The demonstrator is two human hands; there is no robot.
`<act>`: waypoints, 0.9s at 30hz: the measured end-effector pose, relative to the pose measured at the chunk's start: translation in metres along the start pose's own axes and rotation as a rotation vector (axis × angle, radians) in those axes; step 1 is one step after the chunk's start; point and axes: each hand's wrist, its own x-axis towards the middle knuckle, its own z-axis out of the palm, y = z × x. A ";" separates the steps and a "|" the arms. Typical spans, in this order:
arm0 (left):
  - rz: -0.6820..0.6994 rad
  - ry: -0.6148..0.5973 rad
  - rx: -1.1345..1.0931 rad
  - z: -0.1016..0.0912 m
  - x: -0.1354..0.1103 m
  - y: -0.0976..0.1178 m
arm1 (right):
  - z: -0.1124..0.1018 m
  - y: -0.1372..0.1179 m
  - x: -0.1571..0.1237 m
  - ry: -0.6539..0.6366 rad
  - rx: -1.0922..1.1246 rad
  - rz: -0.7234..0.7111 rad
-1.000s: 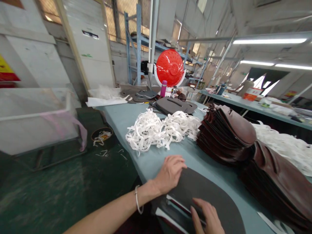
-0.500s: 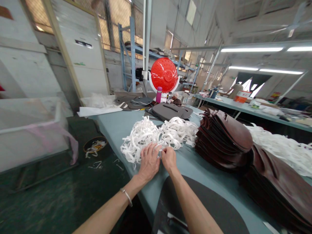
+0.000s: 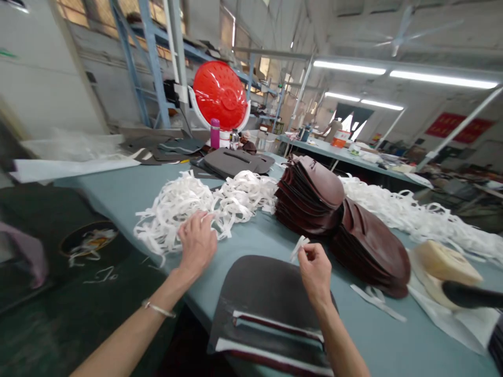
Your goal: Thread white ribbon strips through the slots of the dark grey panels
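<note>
In the head view, the right hand (image 3: 315,269) has its grip closed, with a short white strip (image 3: 297,248) pinched between the thumb and finger, and the strip points up and to the left. This hand is above the far right part of a dark grey panel (image 3: 267,290), and its forearm passes over the panel's right side. The panel lies flat on the blue-green table (image 3: 255,238), near to the person; it has a long slot with white and dark red along it, and a white band nearer to the person. The left hand (image 3: 197,242), with a bracelet (image 3: 159,310) at the wrist, is at the near side of a heap of white strips (image 3: 173,207), palm down and fingers slightly bent; the fingertips are not clear, so I cannot tell whether this grip holds something. To the right of the heap there are two stacks of dark brown pieces (image 3: 369,243), touching each other. In front of them lies a loose strip (image 3: 379,302), and farther right stands a cream-coloured block (image 3: 448,264). Behind the heap are grey pieces (image 3: 236,162) and a purple bottle (image 3: 214,133).
</note>
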 end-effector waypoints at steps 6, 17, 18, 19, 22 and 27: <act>-0.128 -0.731 -0.847 -0.017 -0.028 0.104 | -0.014 -0.041 -0.027 -0.128 -0.121 -0.307; -0.230 -0.940 -0.963 -0.015 -0.060 0.123 | -0.055 -0.046 -0.061 -0.252 0.899 0.576; -0.287 -0.981 -1.017 -0.018 -0.060 0.123 | -0.059 -0.045 -0.063 -0.309 1.050 0.673; -0.350 -1.028 -1.088 -0.020 -0.061 0.123 | -0.063 -0.042 -0.066 -0.365 1.143 0.732; -0.518 -1.122 -1.309 -0.026 -0.063 0.115 | -0.076 -0.029 -0.074 -0.523 1.032 0.738; -0.444 -1.199 -0.950 -0.037 -0.079 0.083 | -0.107 -0.003 -0.087 -0.835 0.459 0.501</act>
